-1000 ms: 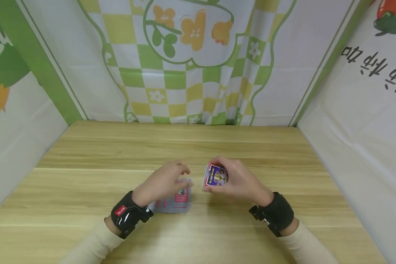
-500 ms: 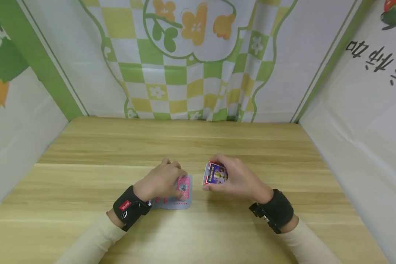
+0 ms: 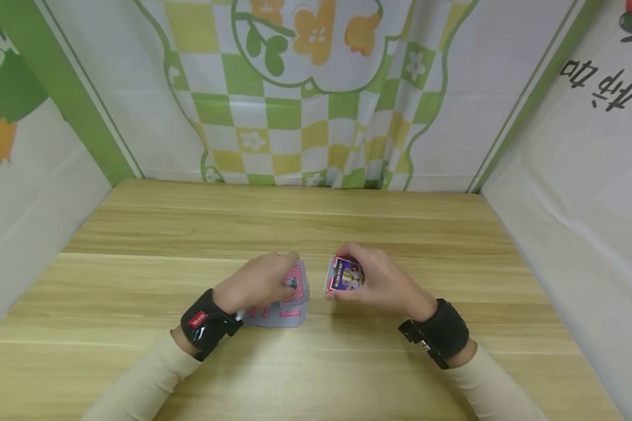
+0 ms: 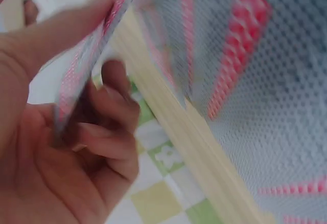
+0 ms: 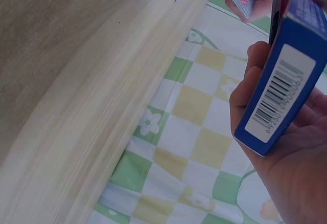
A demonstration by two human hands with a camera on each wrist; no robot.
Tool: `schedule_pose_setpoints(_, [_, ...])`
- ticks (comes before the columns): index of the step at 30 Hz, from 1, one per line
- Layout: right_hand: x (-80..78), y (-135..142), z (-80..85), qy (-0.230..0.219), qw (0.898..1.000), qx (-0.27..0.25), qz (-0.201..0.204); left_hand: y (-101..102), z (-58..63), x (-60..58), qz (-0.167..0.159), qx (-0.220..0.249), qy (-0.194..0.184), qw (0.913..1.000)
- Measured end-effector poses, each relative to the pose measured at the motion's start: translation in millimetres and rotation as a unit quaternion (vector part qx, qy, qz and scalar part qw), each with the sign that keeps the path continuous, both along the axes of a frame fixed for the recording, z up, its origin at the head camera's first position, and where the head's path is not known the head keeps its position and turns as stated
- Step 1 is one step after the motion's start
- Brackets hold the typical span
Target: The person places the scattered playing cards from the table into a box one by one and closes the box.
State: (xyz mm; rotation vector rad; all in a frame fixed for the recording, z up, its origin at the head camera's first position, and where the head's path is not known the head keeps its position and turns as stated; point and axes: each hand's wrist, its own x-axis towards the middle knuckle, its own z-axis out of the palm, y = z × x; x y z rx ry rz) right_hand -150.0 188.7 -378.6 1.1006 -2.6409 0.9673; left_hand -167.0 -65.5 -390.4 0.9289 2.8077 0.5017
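My left hand point(image 3: 258, 282) pinches a few playing cards point(image 3: 294, 281) with red-patterned backs between thumb and curled fingers. In the left wrist view these cards point(image 4: 84, 65) stand on edge in the grip, raised off the table. Beneath them more playing cards point(image 3: 289, 317) lie spread, backs up, partly hidden by the hand. To the right, my right hand point(image 3: 381, 282) grips a card box point(image 3: 344, 276) with a purple and gold front, its end facing the left hand. The box's blue end with a barcode point(image 5: 281, 93) shows in the right wrist view.
The wooden table point(image 3: 316, 222) reaches back to a green and yellow checkered curtain point(image 3: 295, 128). White printed cloth walls stand at the left and right sides. Both wrists wear black straps point(image 3: 206, 324).
The left hand has come down onto the spread cards, closed on a few and lifted them away from the rest. The right hand stays in place with the box.
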Motion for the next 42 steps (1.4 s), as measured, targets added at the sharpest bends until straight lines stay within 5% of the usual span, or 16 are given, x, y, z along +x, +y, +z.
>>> schedule_pose_setpoints(4, [-0.6,0,-1.2,0.0,1.0,0.001,0.0,-2,5.8,-2.4,0.017,0.115,-0.032,0.9927])
schedule_pose_setpoints(9, [-0.9,1,-0.8,-0.01,1.0,0.007,-0.004,-1,16.5,-3.4,0.077,0.267,-0.081,0.9572])
schedule_pose_setpoints(12, [-1.5,2,-0.3,-0.011,1.0,0.007,-0.008,2,21.7,-2.0,0.083,0.317,-0.128,0.936])
schedule_pose_setpoints(16, [-2.0,1,-0.2,-0.005,1.0,0.001,-0.007,7,24.5,1.9,0.079,0.346,-0.176,0.9184])
schedule_pose_setpoints(22, [-0.7,0,-0.1,0.001,1.0,-0.008,-0.012,14,24.9,8.1,0.082,0.352,-0.175,0.9159])
schedule_pose_setpoints(27, [0.4,-1,0.5,0.001,1.0,-0.009,-0.015,18,45.0,21.9,0.084,0.356,-0.175,0.9142])
schedule_pose_setpoints(34, [0.2,-1,0.4,0.009,1.0,-0.008,-0.016,17,15.8,8.2,0.09,0.364,-0.17,0.9115])
schedule_pose_setpoints(42, [-0.7,-1,-0.5,0.009,1.0,-0.005,-0.016,18,15.0,9.6,0.093,0.355,-0.166,0.9152])
